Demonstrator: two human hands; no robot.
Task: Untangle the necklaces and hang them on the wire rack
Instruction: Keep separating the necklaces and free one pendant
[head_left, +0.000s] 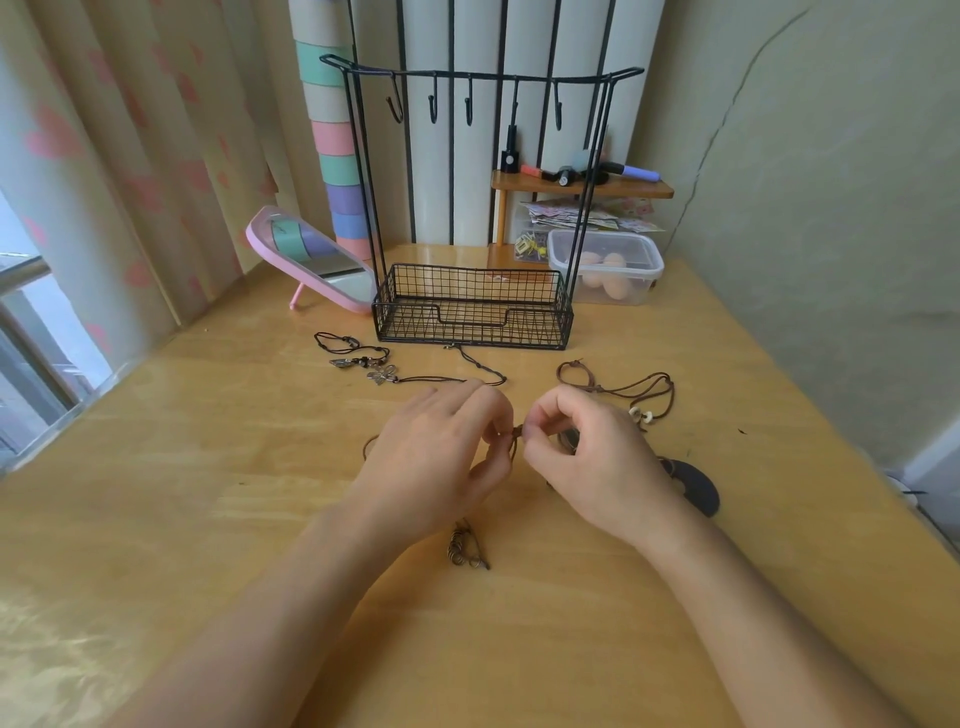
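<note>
While both hands meet at the centre of the frame, the left hand (441, 447) and right hand (587, 449) each pinch a tangled brown cord (517, 435) between curled fingers (545, 413) and thumb, just above the wooden surface (208, 493). Below the hands lies a ring pendant (465, 548). A dark curved pendant (696, 486) shows beside the right wrist. Right of centre, a beaded necklace (639, 397) on brown cord lies loose. Left of centre, a flower-charm necklace (382, 374) lies just in front of the black wire rack (472, 314), which stands in the upper middle with a row of hooks (467, 106) along its top bar. A pink mirror (311, 260) leans at the rack's left, and a clear lidded box (608, 265) sits at its right.
</note>
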